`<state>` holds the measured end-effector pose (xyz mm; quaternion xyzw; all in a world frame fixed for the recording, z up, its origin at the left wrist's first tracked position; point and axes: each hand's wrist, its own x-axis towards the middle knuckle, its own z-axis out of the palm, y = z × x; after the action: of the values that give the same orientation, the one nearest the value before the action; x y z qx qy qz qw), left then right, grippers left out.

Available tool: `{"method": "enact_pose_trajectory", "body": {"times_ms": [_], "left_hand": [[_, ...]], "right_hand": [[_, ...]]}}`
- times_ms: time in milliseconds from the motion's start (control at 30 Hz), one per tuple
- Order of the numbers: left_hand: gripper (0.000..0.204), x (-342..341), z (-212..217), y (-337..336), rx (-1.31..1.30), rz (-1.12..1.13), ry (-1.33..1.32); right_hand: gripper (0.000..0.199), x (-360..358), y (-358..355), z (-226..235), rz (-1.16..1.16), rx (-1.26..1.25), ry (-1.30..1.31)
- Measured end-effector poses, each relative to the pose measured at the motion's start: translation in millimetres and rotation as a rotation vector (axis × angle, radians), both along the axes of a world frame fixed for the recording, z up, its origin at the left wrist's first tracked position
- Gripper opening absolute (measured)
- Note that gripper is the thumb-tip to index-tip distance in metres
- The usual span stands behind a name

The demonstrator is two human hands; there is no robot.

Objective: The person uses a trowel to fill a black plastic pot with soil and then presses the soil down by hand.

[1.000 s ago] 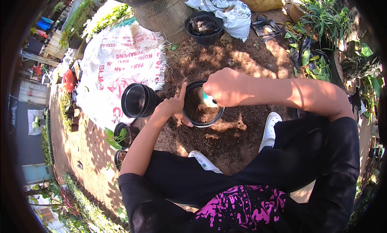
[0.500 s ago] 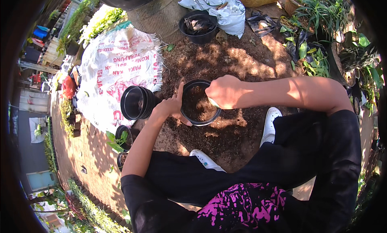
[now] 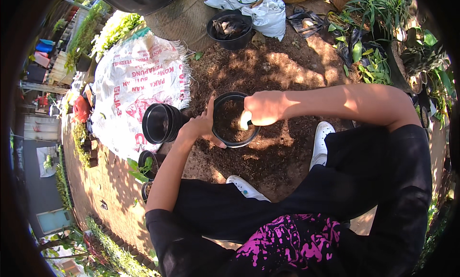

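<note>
A round black plant pot [image 3: 229,146], partly filled with dark soil [image 3: 227,121], stands on the ground in front of me. My left hand [image 3: 202,127] grips its left side, index finger stretched up along the rim and thumb at the near edge. Over the pot's right rim, my right hand [image 3: 264,108] is closed in a fist. A pale, sunlit piece [image 3: 245,120] shows below its knuckles, reaching toward the soil; I cannot make out what it is. Beside my left hand, a stack of black pots [image 3: 159,123] lies tipped, its opening toward the left.
A white woven sack [image 3: 139,80] with red print spreads at the left. Small potted plants [image 3: 140,169] stand near my left forearm. Beyond the pot are a black basin [image 3: 230,31] and a white plastic bag [image 3: 268,18]. Leafy plants [image 3: 376,66] line the right side.
My right hand has shifted slightly within the pot's right side, and more of the pale piece beneath it shows. My left hand keeps its hold on the pot.
</note>
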<state>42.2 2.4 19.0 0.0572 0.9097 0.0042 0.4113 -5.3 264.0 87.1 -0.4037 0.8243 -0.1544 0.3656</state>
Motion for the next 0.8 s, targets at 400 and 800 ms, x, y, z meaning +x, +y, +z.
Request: {"method": "enact_pose_trajectory", "body": {"times_ms": [400, 800], "left_hand": [[0.179, -6, -6, 2, 0.003, 0.008, -0.012], [0.181, -10, -9, 2, 0.004, 0.029, -0.062]], "right_hand": [[0.021, -8, 9, 4, -0.027, -0.057, 0.071], [0.017, -21, -3, 8, 0.109, -0.022, 0.176]]}}
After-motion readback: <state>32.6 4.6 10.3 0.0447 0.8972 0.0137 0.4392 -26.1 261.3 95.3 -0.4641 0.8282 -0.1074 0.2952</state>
